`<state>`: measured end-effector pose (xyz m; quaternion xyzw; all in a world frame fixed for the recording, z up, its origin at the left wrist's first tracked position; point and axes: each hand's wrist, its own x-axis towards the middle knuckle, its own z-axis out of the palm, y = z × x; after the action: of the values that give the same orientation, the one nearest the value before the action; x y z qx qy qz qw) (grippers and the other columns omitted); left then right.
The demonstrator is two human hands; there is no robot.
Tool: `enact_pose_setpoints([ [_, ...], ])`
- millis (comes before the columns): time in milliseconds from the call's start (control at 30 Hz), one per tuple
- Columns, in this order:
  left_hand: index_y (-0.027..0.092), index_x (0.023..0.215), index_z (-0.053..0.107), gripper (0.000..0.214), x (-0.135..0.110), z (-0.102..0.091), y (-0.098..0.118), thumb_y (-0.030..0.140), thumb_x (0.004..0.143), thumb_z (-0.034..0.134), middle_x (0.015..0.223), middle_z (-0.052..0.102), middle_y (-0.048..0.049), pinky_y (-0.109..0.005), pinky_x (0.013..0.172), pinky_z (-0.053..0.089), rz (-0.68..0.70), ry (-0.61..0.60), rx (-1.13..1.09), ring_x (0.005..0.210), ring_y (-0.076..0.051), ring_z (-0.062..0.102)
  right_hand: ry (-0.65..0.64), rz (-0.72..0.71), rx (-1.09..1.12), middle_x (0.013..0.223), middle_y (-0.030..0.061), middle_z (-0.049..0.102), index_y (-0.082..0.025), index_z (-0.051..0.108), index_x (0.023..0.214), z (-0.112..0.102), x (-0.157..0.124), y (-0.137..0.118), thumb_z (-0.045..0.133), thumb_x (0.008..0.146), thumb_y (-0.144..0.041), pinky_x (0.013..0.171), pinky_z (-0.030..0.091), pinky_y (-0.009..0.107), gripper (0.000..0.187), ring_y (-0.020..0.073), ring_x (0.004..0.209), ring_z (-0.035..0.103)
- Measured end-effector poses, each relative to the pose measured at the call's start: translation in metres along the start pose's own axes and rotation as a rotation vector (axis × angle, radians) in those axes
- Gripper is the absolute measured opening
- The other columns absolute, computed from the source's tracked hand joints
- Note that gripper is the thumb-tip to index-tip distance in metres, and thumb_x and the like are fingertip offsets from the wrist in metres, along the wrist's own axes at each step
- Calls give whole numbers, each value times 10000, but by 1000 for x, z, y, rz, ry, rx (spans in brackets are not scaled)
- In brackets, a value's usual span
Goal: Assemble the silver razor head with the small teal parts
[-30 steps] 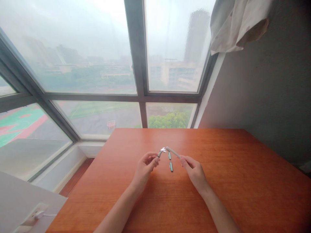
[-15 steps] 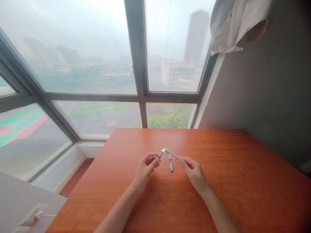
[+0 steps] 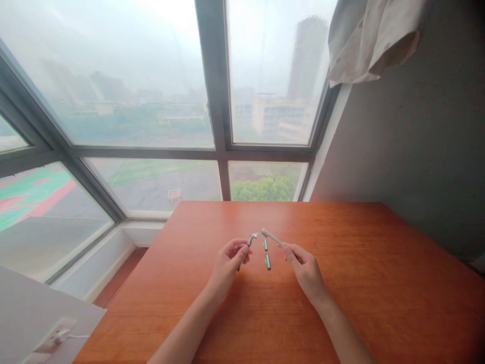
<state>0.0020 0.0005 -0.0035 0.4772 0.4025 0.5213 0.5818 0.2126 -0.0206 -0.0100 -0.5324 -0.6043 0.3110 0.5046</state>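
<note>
At far left a white plug (image 3: 62,335) is seated in a wall socket (image 3: 47,346), and nearer the middle a slim dark-and-silver razor (image 3: 251,240) is pinched between the thumb and fingers of the left hand (image 3: 228,259), its head held above the reddish-brown table (image 3: 250,323). Right of that head, two small green-and-black cartridges (image 3: 268,262) are laid on the tabletop, one beyond the other. Farther right, a pale brush-like stick (image 3: 273,237) is gripped near its end by the right hand (image 3: 302,263), its rounded tip angled up-left, near the razor's head but apart from it.
</note>
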Motion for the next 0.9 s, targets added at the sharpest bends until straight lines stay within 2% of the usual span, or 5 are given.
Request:
enact_pose_setpoints([
  [133,158,922,656,308,-2,2,1,420,761,678,739,651,-46,-231,567,389,-27,-3,-21,605,-122,525,-17,-45,-30,736,36,639,-162,724,924,0,0,-1,490,881,-480,624,444,246,397,180,710,580],
  [333,147,926,654,324,-4,5,4,439,787,645,736,628,-47,-218,528,347,-56,-40,-63,570,-105,476,53,-20,-119,826,66,676,-175,723,965,-3,2,6,505,866,-484,635,460,264,391,203,759,603],
  [567,137,946,649,378,-3,4,3,468,764,657,728,631,-50,-221,522,357,-101,-76,-2,553,-107,484,-23,-80,-80,749,42,649,-174,715,947,1,0,-2,486,892,-454,618,452,244,366,177,698,591],
  [767,148,934,651,338,-2,1,5,452,788,635,735,619,-42,-211,521,337,-85,-46,-30,560,-100,474,12,-66,-118,853,75,685,-174,717,966,-1,2,5,490,884,-465,668,474,267,379,208,793,619],
  [900,139,929,652,361,-4,5,4,467,779,640,733,623,-50,-214,519,342,-108,-79,-23,554,-102,475,11,-87,-101,863,78,691,-175,720,963,-1,2,4,495,879,-466,668,484,271,378,212,801,623],
])
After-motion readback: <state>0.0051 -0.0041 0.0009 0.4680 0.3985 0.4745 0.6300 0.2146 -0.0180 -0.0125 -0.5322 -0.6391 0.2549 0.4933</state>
